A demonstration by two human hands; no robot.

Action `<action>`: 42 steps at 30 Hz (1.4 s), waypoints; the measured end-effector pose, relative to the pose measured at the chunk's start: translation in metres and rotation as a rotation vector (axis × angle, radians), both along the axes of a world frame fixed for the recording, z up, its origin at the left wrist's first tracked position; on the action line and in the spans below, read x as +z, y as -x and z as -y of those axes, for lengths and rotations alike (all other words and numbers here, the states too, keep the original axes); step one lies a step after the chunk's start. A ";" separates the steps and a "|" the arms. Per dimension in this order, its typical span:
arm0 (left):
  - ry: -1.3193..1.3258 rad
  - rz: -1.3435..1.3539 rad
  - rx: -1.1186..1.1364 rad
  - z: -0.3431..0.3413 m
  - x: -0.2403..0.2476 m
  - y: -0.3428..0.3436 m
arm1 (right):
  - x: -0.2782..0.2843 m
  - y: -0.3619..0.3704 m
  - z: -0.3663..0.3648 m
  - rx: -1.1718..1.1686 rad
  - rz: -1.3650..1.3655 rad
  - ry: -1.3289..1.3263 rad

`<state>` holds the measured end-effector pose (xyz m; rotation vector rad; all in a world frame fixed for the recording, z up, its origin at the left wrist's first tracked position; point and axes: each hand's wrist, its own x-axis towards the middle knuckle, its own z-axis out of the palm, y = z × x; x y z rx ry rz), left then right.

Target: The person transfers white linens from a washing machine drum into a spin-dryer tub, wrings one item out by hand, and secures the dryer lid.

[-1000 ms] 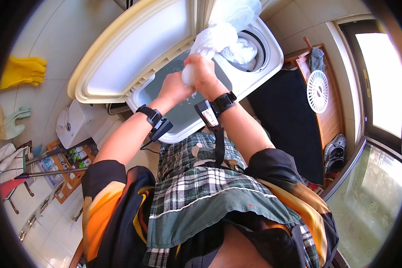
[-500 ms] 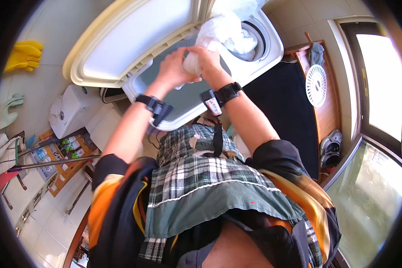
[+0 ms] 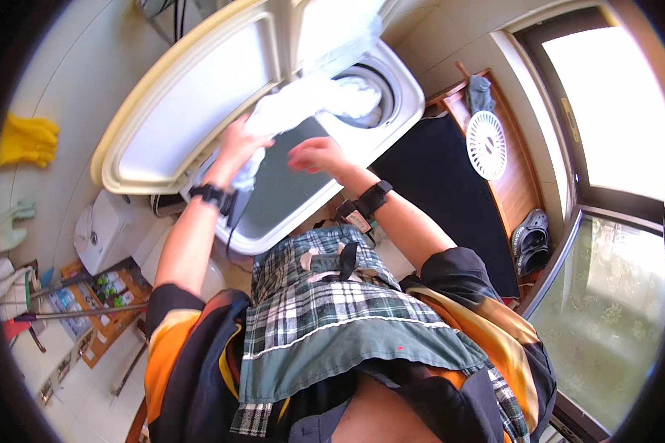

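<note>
A twin-tub washing machine [image 3: 257,242] stands in front of me with its cream-edged lid [image 3: 199,88] raised. Long white cloth [image 3: 292,107] stretches from my left hand across to the round tub [image 3: 391,83], where more of it lies bunched. My left hand [image 3: 238,151] is closed on the cloth, over the left part of the wide tub; a pale end hangs below the fingers. My right hand [image 3: 319,155] hovers over the wide tub's right side, apart from the cloth, its fingers loosely bent with nothing in them.
Yellow rubber gloves [image 3: 28,140] and pale green gloves [image 3: 13,224] hang on the left wall. A wooden cabinet [image 3: 504,193] on the right bears a white perforated disc [image 3: 487,145]. Dark clogs [image 3: 530,242] sit beside it, near a glass door [image 3: 598,317].
My hands were together on the bunched cloth. Now they are apart: the left has moved left, drawing the cloth out, and the right has let go. The view has shifted.
</note>
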<state>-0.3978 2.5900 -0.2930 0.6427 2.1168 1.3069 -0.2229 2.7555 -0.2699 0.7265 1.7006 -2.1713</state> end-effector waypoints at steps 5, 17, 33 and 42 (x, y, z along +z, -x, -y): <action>-0.127 -0.153 -0.177 0.021 0.112 -0.040 | -0.023 -0.006 -0.080 -0.765 0.247 0.546; 0.186 -0.456 -0.132 0.026 0.203 -0.078 | 0.050 -0.008 -0.142 -0.428 -0.252 1.466; -0.283 -0.204 0.091 -0.113 0.163 -0.092 | 0.331 -0.014 -0.213 -0.069 -0.878 0.230; -0.257 1.086 -0.199 -0.152 0.181 -0.057 | 0.154 -0.040 -0.134 0.525 -0.244 -0.875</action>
